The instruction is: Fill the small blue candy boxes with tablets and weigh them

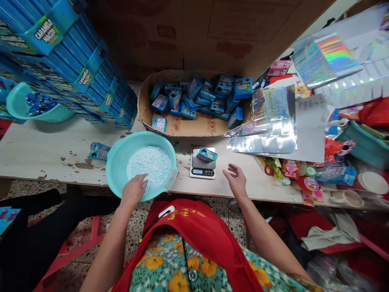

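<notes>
My left hand (133, 190) reaches over the near rim of a turquoise plastic basin (113, 168), its fingers drawn together at small white pellets (153, 162) spread on the bottom. Whatever is between those fingertips is too small to make out. My right hand (236, 179) is held over the table, open, fingers apart, holding nothing. Between the hands sits a small digital scale (203, 173) with a lit display. A small blue candy box (207, 154) lies on its plate, tilted slightly, just left of my right hand and not touching it.
Behind the scale, a cut-down cardboard box (194, 129) holds several blue boxes (194, 87). Stacked blue cartons (91, 77) and a smaller basin (45, 115) stand left. A flattened blue box (99, 151) lies beside the basin. Silvery sheets (267, 142) and mixed packaging (310, 184) cover the right.
</notes>
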A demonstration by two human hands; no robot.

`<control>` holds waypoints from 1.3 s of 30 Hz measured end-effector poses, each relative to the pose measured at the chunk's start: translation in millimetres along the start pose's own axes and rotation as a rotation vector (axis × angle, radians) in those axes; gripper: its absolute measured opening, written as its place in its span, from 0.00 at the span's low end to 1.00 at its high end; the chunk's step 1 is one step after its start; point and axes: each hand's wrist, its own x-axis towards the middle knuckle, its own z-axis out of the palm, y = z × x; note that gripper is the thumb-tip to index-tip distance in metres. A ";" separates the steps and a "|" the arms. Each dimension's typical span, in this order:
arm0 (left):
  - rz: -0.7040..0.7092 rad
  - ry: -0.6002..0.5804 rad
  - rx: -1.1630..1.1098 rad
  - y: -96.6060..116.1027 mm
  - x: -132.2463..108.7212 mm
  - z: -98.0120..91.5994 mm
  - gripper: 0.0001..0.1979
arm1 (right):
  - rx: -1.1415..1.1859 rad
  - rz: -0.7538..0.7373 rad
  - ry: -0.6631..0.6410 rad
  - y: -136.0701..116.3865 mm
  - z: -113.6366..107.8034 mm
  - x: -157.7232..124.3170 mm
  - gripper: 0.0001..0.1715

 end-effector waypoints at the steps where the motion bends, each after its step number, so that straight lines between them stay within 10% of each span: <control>1: -0.004 0.001 -0.004 0.5 -0.3 0.7 0.21 | -0.002 -0.053 -0.042 -5.7 6.5 3.6 0.35; 9: -0.052 0.024 -0.254 0.4 -9.1 1.4 0.20 | -0.053 -0.241 -0.258 -39.5 64.2 30.6 0.38; 18: -0.448 0.072 -1.787 57.0 17.1 -51.4 0.28 | -0.124 -0.682 -0.454 -152.1 96.4 -11.3 0.20; 25: -0.465 0.026 -2.270 44.7 37.4 -89.0 0.21 | -0.332 -0.848 -0.618 -197.8 166.6 -45.8 0.19; 30: -0.447 0.132 -2.225 18.8 31.1 -78.7 0.15 | -0.407 -0.849 -0.617 -198.5 197.5 -57.0 0.21; 39: -0.329 0.285 -1.346 -39.6 33.1 -71.1 0.09 | -0.201 -0.595 -0.666 -204.0 212.7 -74.1 0.21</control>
